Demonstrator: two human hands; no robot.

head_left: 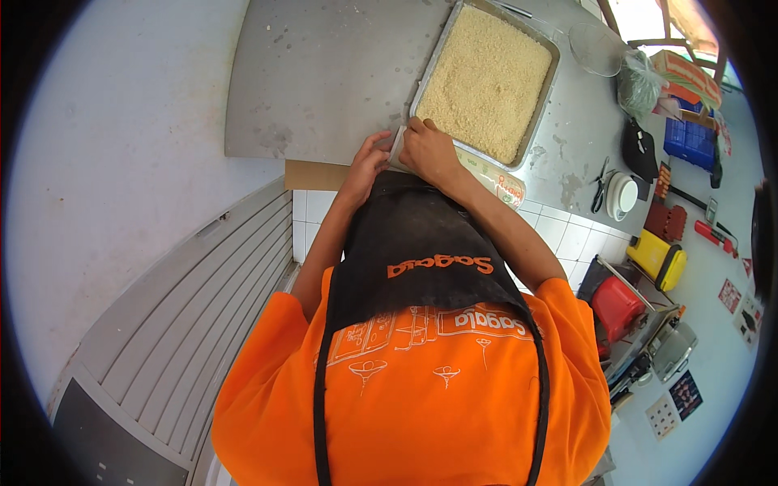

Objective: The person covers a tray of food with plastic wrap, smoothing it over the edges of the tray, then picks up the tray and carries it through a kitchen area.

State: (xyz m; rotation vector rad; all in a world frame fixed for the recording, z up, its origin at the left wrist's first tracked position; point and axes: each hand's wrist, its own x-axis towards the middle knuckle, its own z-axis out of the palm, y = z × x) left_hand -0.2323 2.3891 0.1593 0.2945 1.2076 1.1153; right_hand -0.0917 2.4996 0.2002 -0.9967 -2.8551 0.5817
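Note:
A large metal tray (pixel 549 87) full of pale yellow crumbs lies on the steel counter (pixel 324 73). My left hand (pixel 369 158) and my right hand (pixel 428 150) meet at the tray's near corner, both pinching a small clear plastic bag (pixel 397 146) between them. A clear plastic packet (pixel 498 182) with something pale inside lies on the counter just right of my right wrist. My orange shirt and black apron fill the lower middle of the view.
To the right on the counter lie scissors (pixel 600 185), a round white container (pixel 622 194), a black pouch (pixel 640 150), a clear bag (pixel 640 81) and a mesh strainer (pixel 596 47). A yellow box (pixel 656 257) and red box (pixel 616 306) stand lower right. A ribbed grey panel (pixel 186 324) is on the left.

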